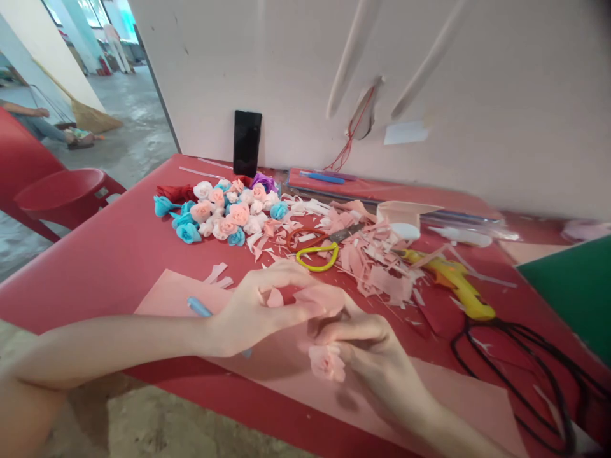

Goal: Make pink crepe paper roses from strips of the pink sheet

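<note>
Over a sheet of pink crepe paper [458, 394], both hands work close together. My left hand [267, 312] pinches a pink paper petal [322, 298] between thumb and fingers, and another bit of pink paper shows by its palm. My right hand [372, 350] is closed around the base of a small pink paper flower [327, 362], whose bloom points down toward me. The fingers of the right hand also touch the petal's edge. Partly covered by my left forearm, a blue pen-like stick [198, 306] lies on the paper.
Paper roses [238, 214] in pink, white and blue are heaped at the back left. Scissors [317, 256] lie beside pink scraps [382, 267]. A yellow glue gun [461, 286] trails a black cord [539, 362] at right. A phone [247, 143] leans against the wall.
</note>
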`<state>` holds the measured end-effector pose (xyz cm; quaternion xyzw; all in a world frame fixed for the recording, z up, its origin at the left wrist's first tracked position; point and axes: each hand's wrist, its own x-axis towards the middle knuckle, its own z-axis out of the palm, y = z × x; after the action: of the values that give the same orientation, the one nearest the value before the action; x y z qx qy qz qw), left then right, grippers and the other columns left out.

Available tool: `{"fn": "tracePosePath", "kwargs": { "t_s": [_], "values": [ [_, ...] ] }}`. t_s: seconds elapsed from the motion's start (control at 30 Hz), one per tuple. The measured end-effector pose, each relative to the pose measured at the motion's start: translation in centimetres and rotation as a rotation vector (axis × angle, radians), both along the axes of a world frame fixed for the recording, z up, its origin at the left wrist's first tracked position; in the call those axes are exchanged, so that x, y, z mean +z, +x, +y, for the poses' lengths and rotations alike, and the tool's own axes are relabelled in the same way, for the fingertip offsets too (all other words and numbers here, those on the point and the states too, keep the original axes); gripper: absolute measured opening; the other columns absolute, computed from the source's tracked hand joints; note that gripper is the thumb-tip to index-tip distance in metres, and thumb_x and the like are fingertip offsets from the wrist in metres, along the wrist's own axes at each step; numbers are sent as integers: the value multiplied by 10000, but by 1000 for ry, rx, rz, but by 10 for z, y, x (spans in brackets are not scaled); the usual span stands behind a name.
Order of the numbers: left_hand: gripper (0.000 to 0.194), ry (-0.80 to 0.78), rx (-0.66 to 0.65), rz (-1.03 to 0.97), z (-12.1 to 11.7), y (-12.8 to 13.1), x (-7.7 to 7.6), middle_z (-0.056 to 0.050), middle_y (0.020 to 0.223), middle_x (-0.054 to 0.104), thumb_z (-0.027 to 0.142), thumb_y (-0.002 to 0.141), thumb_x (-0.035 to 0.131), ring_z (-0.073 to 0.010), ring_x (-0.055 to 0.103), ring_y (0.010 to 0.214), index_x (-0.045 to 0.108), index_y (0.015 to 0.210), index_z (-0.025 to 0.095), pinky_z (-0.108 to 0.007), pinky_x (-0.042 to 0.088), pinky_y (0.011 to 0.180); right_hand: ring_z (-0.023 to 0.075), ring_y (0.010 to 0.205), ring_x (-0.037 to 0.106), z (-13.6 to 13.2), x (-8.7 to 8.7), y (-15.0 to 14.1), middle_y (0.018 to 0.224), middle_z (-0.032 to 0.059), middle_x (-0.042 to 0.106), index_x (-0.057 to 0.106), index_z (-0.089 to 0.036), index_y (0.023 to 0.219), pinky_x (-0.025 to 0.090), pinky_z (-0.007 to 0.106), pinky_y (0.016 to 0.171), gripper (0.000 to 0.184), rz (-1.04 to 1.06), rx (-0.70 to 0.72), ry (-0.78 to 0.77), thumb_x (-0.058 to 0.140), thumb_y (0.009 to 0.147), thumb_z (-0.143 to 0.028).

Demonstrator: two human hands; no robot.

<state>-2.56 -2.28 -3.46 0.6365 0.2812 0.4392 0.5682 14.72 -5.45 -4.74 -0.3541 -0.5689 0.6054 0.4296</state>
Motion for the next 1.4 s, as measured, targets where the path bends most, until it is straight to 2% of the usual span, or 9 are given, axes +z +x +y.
{"fn": "tracePosePath", "kwargs": {
  "t_s": [0.03, 0.1, 0.23, 0.4, 0.63, 0.77, 1.03, 1.23, 1.4],
  "values": [
    [53, 11, -10, -20, 0, 1, 1, 10, 745, 581, 145, 760, 633, -112, 509, 739, 647, 773, 195, -276, 420, 734, 119, 781, 605, -1, 0, 0, 1078, 27, 589, 753, -304, 724, 537, 233, 698, 56, -22, -17, 22, 703, 730, -328],
    [87, 5, -14, -49, 0, 2, 2, 10, 713, 566, 127, 740, 642, -109, 503, 730, 605, 674, 170, -269, 412, 721, 136, 834, 620, -3, 1, -1, 1105, 25, 586, 752, -308, 734, 536, 250, 751, 61, -44, -29, 63, 692, 745, -314],
    [131, -131, -33, -92, -3, 4, 3, 29, 690, 532, 119, 727, 645, -80, 490, 674, 543, 655, 158, -237, 403, 672, 150, 809, 651, -9, 5, -3, 1011, 30, 645, 752, -311, 746, 552, 257, 744, 109, -125, -55, 215, 653, 784, -285],
    [151, -273, -80, -152, -8, 6, 4, 30, 695, 567, 121, 718, 629, -76, 531, 625, 493, 665, 160, -216, 416, 592, 147, 708, 688, -13, 10, -4, 812, 10, 725, 746, -319, 850, 566, 207, 651, 177, -310, -190, 476, 647, 781, -190],
    [75, -247, -99, 83, -3, 3, 10, 6, 736, 629, 102, 668, 625, -115, 563, 712, 633, 723, 153, -244, 446, 677, 142, 612, 686, -10, 10, -6, 697, 10, 723, 744, -272, 843, 565, 186, 541, 238, -335, -202, 667, 602, 778, -92],
    [58, -215, -112, 84, 0, 3, 11, 8, 688, 648, 142, 689, 647, -108, 559, 700, 655, 633, 152, -241, 437, 702, 145, 629, 691, -9, 9, -4, 724, 18, 731, 737, -265, 880, 577, 200, 571, 275, -323, -164, 685, 589, 772, -59],
    [144, -255, 43, -99, 5, 2, 15, 33, 609, 611, 94, 688, 651, -73, 522, 608, 717, 620, 202, -213, 431, 624, 139, 685, 696, -10, 9, -3, 770, 10, 734, 738, -256, 819, 576, 194, 658, 229, -271, -180, 541, 626, 752, -68],
    [155, -290, 2, -43, -1, 5, 13, 35, 695, 534, 103, 689, 669, -63, 495, 680, 740, 678, 240, -215, 415, 680, 111, 572, 614, -12, 9, -7, 891, 52, 680, 737, -243, 728, 523, 195, 486, 190, -365, -244, 602, 597, 786, -128],
    [137, -342, -39, -6, -1, 4, 9, 30, 701, 496, 123, 688, 669, -73, 468, 693, 728, 627, 231, -233, 387, 662, 114, 616, 620, -14, 4, -7, 937, 64, 610, 732, -244, 776, 547, 218, 538, 210, -373, -241, 580, 576, 800, -105]
  ]
}}
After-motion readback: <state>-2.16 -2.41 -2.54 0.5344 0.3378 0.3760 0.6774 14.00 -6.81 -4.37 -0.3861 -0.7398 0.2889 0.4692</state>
